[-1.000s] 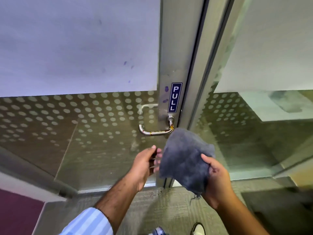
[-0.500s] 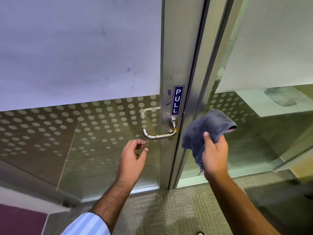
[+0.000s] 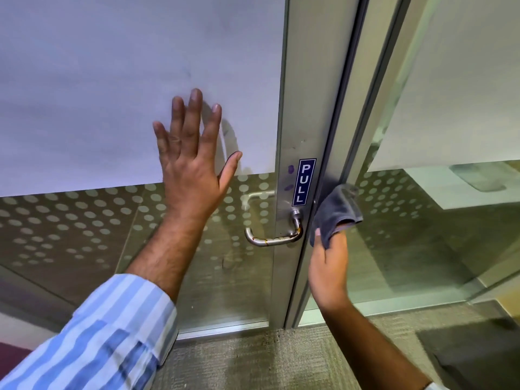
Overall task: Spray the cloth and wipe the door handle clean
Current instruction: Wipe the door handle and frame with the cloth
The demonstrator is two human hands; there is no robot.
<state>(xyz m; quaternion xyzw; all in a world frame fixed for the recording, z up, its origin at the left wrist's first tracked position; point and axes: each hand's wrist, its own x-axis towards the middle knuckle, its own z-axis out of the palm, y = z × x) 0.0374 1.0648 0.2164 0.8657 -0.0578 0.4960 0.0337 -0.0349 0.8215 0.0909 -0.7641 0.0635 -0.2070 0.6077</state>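
A curved steel door handle [image 3: 274, 239] with orange-brown marks on it sticks out of the metal door frame, just below a blue PULL label [image 3: 303, 182]. My right hand [image 3: 327, 266] grips a bunched grey cloth [image 3: 334, 212] just right of the handle, against the frame's edge; the cloth does not touch the handle. My left hand [image 3: 191, 159] is flat on the frosted glass of the door, fingers spread, above and left of the handle. No spray bottle is in view.
The glass door [image 3: 112, 94] has a frosted upper band and a dotted lower band. A fixed glass panel [image 3: 450, 220] stands to the right of the frame. Grey carpet [image 3: 253, 364] covers the floor below.
My left hand rose from below the handle and pressed flat on the frosted glass. My right hand brought the cloth left, closer to the frame beside the handle.
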